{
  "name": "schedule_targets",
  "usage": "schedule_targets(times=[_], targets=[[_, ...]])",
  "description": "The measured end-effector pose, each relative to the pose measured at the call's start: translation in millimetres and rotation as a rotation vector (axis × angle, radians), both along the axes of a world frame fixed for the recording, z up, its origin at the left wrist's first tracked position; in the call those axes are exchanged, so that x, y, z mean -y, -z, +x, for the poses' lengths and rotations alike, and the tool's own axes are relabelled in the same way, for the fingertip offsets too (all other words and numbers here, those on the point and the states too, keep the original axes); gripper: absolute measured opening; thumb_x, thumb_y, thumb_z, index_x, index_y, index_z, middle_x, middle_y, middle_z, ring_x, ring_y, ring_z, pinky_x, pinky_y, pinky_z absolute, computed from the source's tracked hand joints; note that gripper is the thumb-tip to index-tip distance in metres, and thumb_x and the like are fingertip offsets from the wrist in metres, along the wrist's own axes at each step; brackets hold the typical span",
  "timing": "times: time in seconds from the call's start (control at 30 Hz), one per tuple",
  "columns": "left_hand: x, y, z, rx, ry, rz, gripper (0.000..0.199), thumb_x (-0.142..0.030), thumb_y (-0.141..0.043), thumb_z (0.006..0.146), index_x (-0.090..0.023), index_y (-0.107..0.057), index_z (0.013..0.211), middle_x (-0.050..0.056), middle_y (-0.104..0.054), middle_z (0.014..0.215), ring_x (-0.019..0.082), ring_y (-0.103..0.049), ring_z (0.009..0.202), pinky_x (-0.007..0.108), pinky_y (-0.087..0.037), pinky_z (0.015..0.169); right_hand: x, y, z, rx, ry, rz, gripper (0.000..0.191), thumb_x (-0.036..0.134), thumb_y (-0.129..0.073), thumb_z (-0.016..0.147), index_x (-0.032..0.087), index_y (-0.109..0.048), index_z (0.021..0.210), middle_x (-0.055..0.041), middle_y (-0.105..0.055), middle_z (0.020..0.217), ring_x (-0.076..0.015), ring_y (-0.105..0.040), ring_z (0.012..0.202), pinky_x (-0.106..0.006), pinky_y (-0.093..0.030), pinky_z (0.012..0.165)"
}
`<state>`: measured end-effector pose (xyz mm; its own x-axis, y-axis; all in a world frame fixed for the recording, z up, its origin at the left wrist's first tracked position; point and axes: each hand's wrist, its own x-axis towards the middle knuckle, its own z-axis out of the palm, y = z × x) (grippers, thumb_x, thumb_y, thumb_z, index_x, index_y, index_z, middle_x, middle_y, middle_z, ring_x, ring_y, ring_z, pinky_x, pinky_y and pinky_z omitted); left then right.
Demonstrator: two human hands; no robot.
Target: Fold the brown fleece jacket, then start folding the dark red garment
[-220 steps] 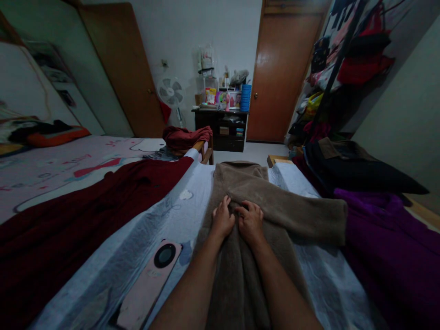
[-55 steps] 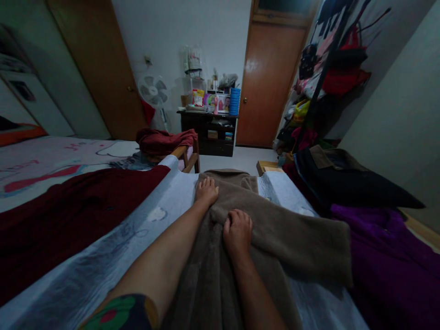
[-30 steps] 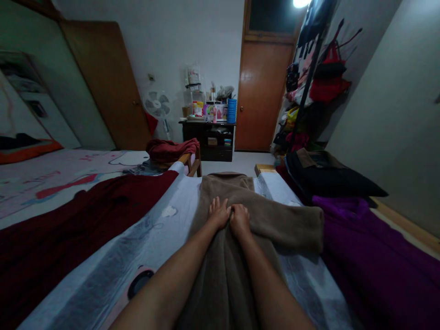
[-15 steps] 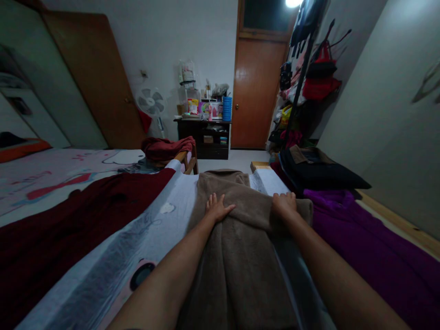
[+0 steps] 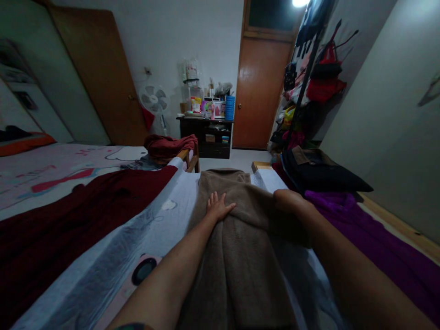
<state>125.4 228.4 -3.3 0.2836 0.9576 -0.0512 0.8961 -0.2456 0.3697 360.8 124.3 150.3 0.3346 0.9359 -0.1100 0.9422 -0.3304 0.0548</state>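
Observation:
A brown coat (image 5: 240, 256) lies lengthwise on the bed in front of me, its collar end away from me. My left hand (image 5: 219, 208) rests flat on its upper part, fingers spread. One sleeve (image 5: 292, 227) stretches out to the right, and my right hand (image 5: 288, 200) is closed on its upper edge, lifting it a little. The sleeve's end hangs below that hand. My right fingertips are mostly hidden behind the hand.
A dark red garment (image 5: 85, 206) spreads over the bed at left. On the right lie a purple garment (image 5: 371, 247) and a stack of folded dark clothes (image 5: 319, 169). A pink object with a dark round face (image 5: 144, 270) lies beside my left forearm. A fan (image 5: 154, 101) stands beyond.
My right hand has turned and raised the sleeve's upper edge, so its end now droops lower and nearer to me. My left hand stays in place on the coat.

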Motion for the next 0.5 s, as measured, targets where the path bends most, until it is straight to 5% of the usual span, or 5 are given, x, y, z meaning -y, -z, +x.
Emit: schedule_targets(times=[0.17,0.27,0.4,0.5], targets=[[3.6,-2.1,0.0,0.0,0.0,0.041,0.085,-0.077,-0.031,0.083,-0.024,-0.03,0.149,0.014,-0.017,0.16,0.032,-0.01,0.148,0.048,-0.017,0.116,15.9,-33.4,-28.4,-0.133,-0.282,-0.222,0.023,0.014,-0.067,0.071,0.016,-0.074,0.092,-0.007,-0.072,0.091,-0.0189,-0.066,0.081,-0.023,-0.041,0.063],[9.9,-7.6,-2.4,0.072,0.03,0.008,0.073,-0.064,-0.033,0.09,-0.02,-0.034,0.148,0.015,-0.018,0.16,0.031,-0.01,0.148,0.048,-0.015,0.117,24.8,-44.1,-42.1,-0.258,-0.324,-0.31,0.026,0.015,-0.061,0.074,0.015,-0.071,0.098,-0.0051,-0.071,0.088,-0.0165,-0.063,0.073,-0.023,-0.038,0.059],[21.3,-18.3,-11.1,0.238,0.13,-0.098,0.067,-0.046,-0.052,0.086,-0.016,-0.04,0.144,0.015,-0.021,0.158,0.03,-0.011,0.148,0.047,-0.016,0.117,32.1,-44.1,-58.6,-0.438,-0.371,-0.235,0.023,0.02,-0.062,0.072,0.016,-0.069,0.094,-0.0008,-0.067,0.083,-0.0137,-0.058,0.071,-0.021,-0.036,0.059],[29.1,-28.7,-21.2,0.297,0.139,-0.107,0.058,-0.042,-0.059,0.081,-0.019,-0.053,0.134,0.011,-0.039,0.152,0.026,-0.029,0.143,0.039,-0.029,0.114,37.0,-39.2,-80.2,-0.493,-0.419,-0.151,0.017,0.022,-0.059,0.074,0.017,-0.066,0.088,0.0009,-0.064,0.078,-0.0127,-0.055,0.069,-0.021,-0.034,0.057]])
